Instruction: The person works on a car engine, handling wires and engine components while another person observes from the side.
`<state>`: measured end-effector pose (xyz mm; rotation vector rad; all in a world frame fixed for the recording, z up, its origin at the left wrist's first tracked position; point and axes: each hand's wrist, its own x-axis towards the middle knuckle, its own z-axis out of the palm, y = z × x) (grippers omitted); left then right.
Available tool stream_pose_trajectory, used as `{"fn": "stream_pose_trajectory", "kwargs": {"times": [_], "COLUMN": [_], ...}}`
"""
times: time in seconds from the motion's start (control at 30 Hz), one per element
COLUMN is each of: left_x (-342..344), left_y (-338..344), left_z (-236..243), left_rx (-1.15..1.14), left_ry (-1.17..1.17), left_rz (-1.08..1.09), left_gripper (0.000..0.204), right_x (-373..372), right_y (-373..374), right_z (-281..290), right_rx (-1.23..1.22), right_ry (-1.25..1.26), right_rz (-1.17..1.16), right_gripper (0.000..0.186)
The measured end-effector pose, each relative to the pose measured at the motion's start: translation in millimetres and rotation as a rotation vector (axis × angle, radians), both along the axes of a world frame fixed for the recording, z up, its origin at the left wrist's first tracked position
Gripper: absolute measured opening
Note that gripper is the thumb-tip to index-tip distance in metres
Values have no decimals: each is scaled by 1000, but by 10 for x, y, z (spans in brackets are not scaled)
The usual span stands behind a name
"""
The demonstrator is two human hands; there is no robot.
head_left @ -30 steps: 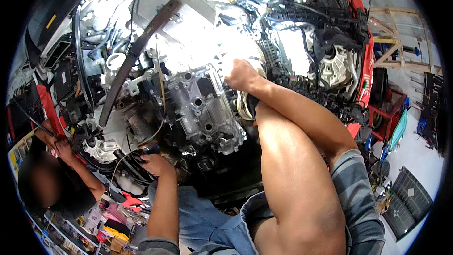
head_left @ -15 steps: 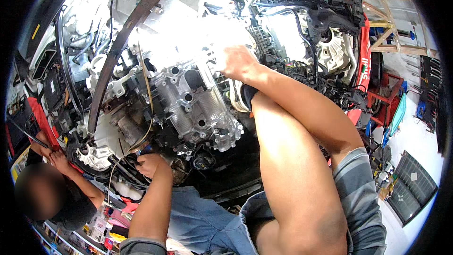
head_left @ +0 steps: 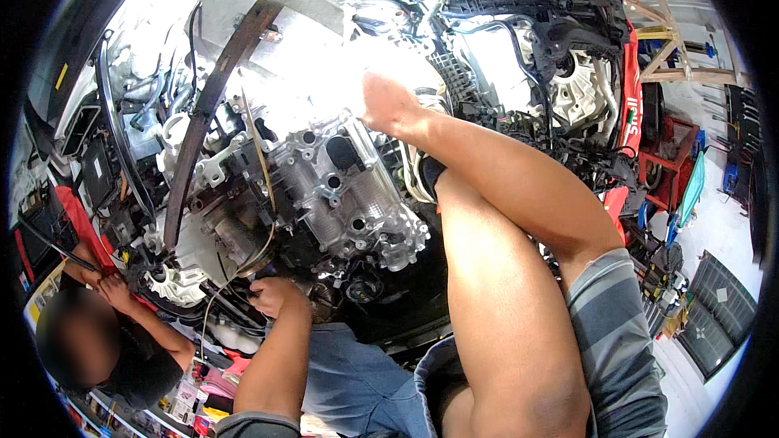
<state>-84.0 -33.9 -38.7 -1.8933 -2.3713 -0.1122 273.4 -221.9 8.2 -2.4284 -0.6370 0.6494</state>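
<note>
A silver engine (head_left: 345,186) with round holes in its top casting sits in the middle of an open engine bay. My right hand (head_left: 389,104) is over the far side of the engine, closed like a fist. Strong glare washes out its fingers, and anything in them is lost. At the engine's near left side, my left hand (head_left: 277,295) is closed, its fingers curled among dark parts and tubes; what it grips is hidden. A thin tan cable (head_left: 261,138) runs down past the engine to near this hand. My bare knee (head_left: 503,292) is raised under my right forearm.
A long dark brown bar (head_left: 213,105) slants across the bay left of the engine. Another person's hands (head_left: 114,288) are at the left edge beside a red strip (head_left: 81,223). To the right are a red cart (head_left: 672,158) and a wooden frame (head_left: 669,40).
The whole view has shifted slightly, so the engine and bar appear lower and further right. My right hand has moved left across the engine. My left hand keeps its place beside the engine.
</note>
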Motion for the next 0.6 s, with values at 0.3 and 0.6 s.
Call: {"fn": "stream_pose_trajectory", "kwargs": {"times": [0.3,0.6], "left_x": [101,120], "left_y": [-49,-58], "left_z": [46,96], "left_rx": [-14,-18], "left_ry": [5,10], "left_rz": [21,20], "left_gripper": [47,48], "right_x": [-125,-134], "right_y": [67,84], "right_z": [-36,-86], "right_rx": [81,83], "right_ry": [-36,-16], "right_rz": [9,-6], "right_gripper": [23,25]}}
